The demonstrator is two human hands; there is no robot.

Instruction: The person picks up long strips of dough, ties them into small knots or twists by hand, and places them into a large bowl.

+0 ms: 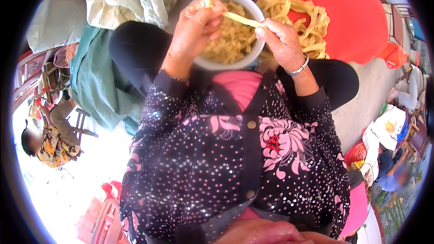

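A pale yellow, flat strip (242,19) is stretched between my two hands above a round, light-coloured bowl (222,66). My left hand (196,29) pinches it near one end, and a short piece sticks up past the fingers. My right hand (282,45), with a silver band at its wrist, grips the other end between thumb and fingers. Many short, yellowish-brown pieces (235,43) fill the bowl below; whether they are knotted I cannot tell. Right of the bowl, a heap of long, tangled yellow strips (316,16) lies on a red surface (357,22).
A translucent white plastic bag (129,0) and green cloth (97,81) are at my left. Farther left sits a person (56,138); another person (393,176) is at the far right beside piled bags (389,122). A red chair (106,221) stands at the lower left.
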